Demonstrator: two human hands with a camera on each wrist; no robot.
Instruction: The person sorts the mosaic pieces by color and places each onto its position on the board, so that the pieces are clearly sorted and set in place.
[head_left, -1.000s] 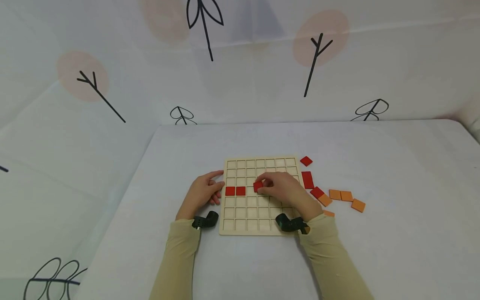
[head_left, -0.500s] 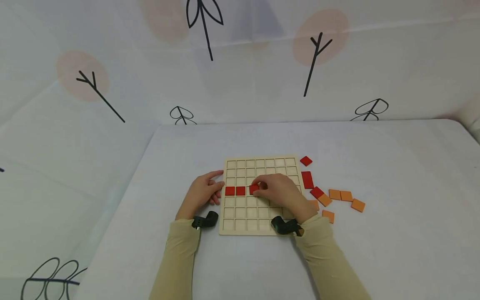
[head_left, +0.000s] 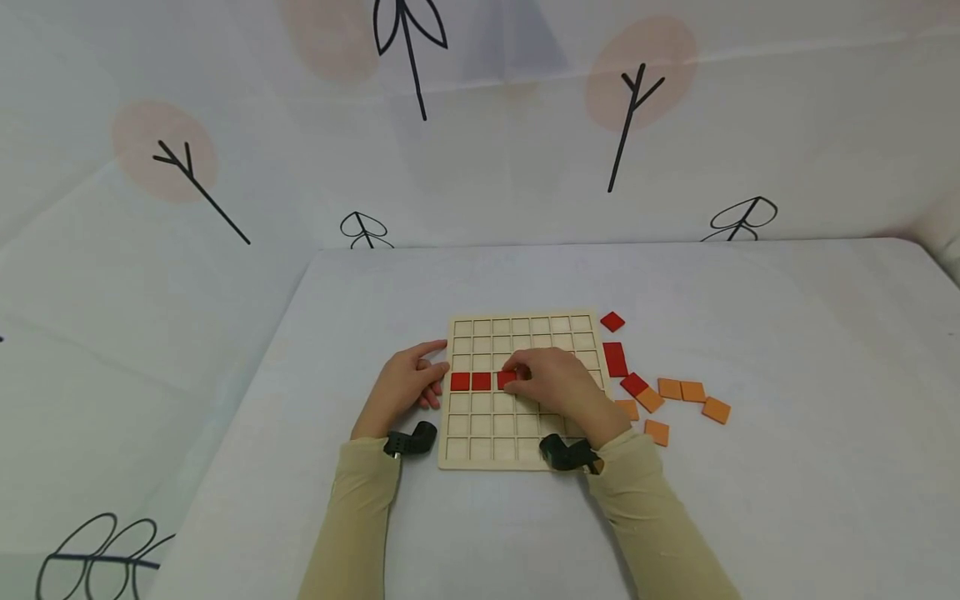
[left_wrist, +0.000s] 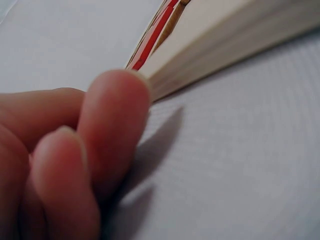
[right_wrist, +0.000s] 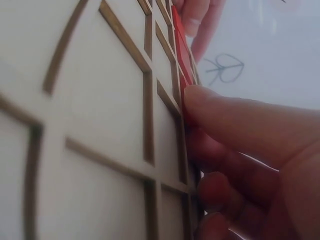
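A pale wooden grid board (head_left: 465, 454) lies on the white cloth. Two red square tiles (head_left: 470, 382) sit side by side at the left end of one row. My right hand (head_left: 558, 379) pinches another red square tile (head_left: 506, 379) between thumb and fingers, over the third cell of that row. In the right wrist view the thumb (right_wrist: 205, 100) presses along the red tile's edge. At the board's left side rests my left hand (head_left: 405, 379), its index finger and thumb reaching to the edge, the other fingers bent. The left wrist view shows a fingertip (left_wrist: 117, 100) against the board's corner.
Right of the board lie more red tiles (head_left: 615, 360), one of them (head_left: 612, 322) turned like a diamond. Several orange tiles (head_left: 692, 392) are scattered beyond and below them. A patterned cloth wall (head_left: 510, 167) rises behind the table.
My right hand has moved left and slightly down with the red tile, bringing it from the fourth column to the third cell. The left hand has stayed still.
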